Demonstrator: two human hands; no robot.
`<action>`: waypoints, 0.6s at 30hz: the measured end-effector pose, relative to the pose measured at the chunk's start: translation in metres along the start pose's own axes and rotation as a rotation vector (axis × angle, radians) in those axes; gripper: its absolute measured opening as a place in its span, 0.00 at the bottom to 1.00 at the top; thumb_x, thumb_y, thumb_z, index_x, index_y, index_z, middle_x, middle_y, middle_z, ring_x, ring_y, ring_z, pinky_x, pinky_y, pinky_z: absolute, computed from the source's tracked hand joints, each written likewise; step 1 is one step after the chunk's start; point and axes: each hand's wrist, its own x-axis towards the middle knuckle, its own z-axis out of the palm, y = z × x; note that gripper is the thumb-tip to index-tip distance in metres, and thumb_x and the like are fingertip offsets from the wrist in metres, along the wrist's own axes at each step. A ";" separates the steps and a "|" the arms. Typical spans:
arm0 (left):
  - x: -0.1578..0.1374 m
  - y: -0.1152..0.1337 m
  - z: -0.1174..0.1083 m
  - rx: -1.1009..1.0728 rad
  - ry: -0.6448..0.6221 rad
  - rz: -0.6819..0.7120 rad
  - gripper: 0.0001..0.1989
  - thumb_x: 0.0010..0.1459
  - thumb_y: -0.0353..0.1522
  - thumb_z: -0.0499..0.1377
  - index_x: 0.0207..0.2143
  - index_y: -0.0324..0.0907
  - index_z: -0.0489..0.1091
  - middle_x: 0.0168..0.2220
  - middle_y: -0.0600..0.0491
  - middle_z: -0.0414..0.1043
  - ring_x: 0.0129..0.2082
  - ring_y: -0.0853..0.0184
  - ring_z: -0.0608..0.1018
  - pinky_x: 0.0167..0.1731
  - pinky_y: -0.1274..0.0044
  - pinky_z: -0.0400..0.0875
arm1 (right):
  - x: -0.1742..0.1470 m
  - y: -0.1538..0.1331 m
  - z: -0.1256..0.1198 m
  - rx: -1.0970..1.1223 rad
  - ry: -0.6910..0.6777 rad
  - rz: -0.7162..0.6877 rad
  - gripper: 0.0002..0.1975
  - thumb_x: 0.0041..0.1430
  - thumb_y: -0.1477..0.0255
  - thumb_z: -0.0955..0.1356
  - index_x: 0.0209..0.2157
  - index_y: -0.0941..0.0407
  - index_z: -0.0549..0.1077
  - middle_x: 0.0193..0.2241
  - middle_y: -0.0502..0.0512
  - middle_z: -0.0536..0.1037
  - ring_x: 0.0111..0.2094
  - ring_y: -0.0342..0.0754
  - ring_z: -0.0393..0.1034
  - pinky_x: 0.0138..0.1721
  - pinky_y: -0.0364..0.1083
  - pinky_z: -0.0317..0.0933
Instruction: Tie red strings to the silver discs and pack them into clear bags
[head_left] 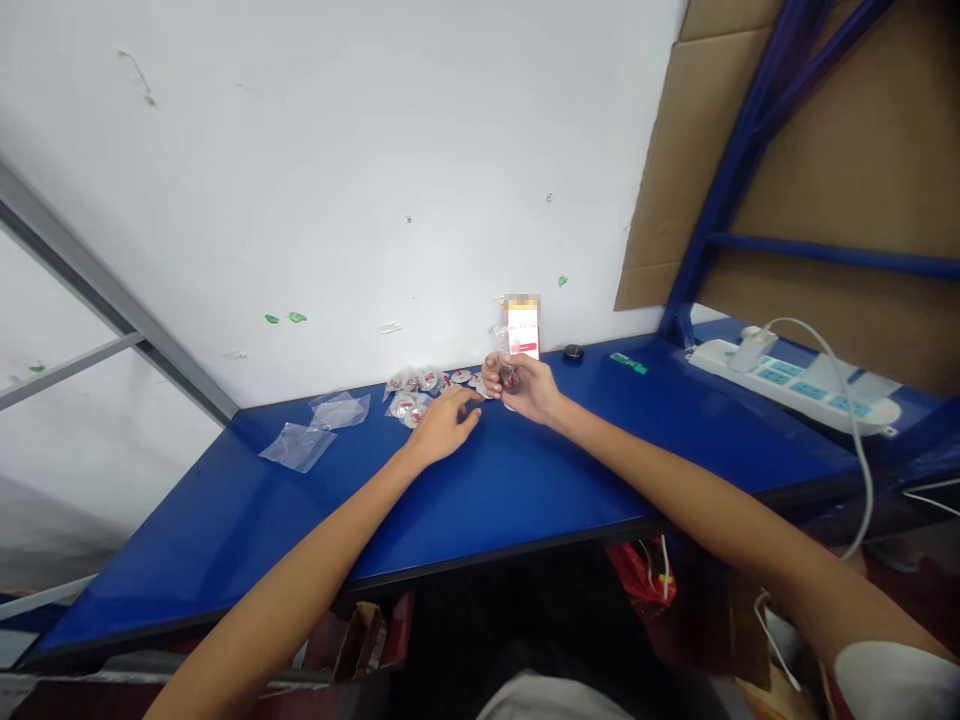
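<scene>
My right hand (534, 388) is raised a little over the table, its fingers closed round a small dark round piece (509, 378) with a red mark. Clear plastic (500, 340) sticks up above those fingers. To its left, my left hand (444, 428) reaches over the near side of a pile of white discs (411, 404) with red marks, some of them in clear bags. Its fingers are stretched out and the thumb stands apart. Whether the fingertips touch a disc I cannot tell. Behind my right hand a phone (523, 328) with a lit screen leans on the wall.
Flat clear bags (298, 447) lie on the blue table (480, 500) at the left. A black round object (573, 352) and a green item (628, 363) are near the wall. A white power strip (795, 385) with a plug and cable occupies the right end.
</scene>
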 end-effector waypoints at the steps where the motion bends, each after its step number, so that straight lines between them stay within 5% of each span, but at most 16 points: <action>1: 0.000 0.000 0.002 0.033 -0.017 0.051 0.13 0.69 0.34 0.57 0.52 0.45 0.76 0.49 0.47 0.77 0.44 0.58 0.79 0.49 0.65 0.74 | 0.000 -0.003 0.000 0.007 0.000 0.001 0.10 0.58 0.61 0.67 0.35 0.53 0.67 0.28 0.50 0.58 0.28 0.48 0.54 0.31 0.48 0.53; 4: -0.001 0.002 0.005 0.101 -0.027 0.156 0.16 0.72 0.34 0.53 0.58 0.45 0.74 0.55 0.45 0.75 0.56 0.55 0.75 0.60 0.61 0.68 | -0.001 -0.012 0.001 0.015 0.010 -0.052 0.12 0.58 0.59 0.67 0.35 0.53 0.67 0.29 0.51 0.59 0.28 0.49 0.54 0.32 0.49 0.55; 11: 0.016 -0.013 0.012 0.271 -0.036 0.204 0.20 0.74 0.32 0.48 0.63 0.41 0.68 0.62 0.41 0.70 0.62 0.53 0.72 0.65 0.59 0.64 | -0.001 -0.022 -0.007 0.092 0.002 -0.069 0.12 0.58 0.59 0.67 0.36 0.54 0.68 0.30 0.51 0.62 0.28 0.48 0.56 0.32 0.48 0.57; 18: 0.058 -0.027 0.023 0.265 -0.125 0.056 0.13 0.66 0.27 0.55 0.49 0.39 0.74 0.50 0.39 0.77 0.48 0.54 0.81 0.51 0.65 0.75 | -0.001 -0.004 -0.011 0.135 -0.090 0.162 0.18 0.60 0.53 0.63 0.36 0.54 0.69 0.28 0.53 0.64 0.26 0.49 0.55 0.29 0.47 0.54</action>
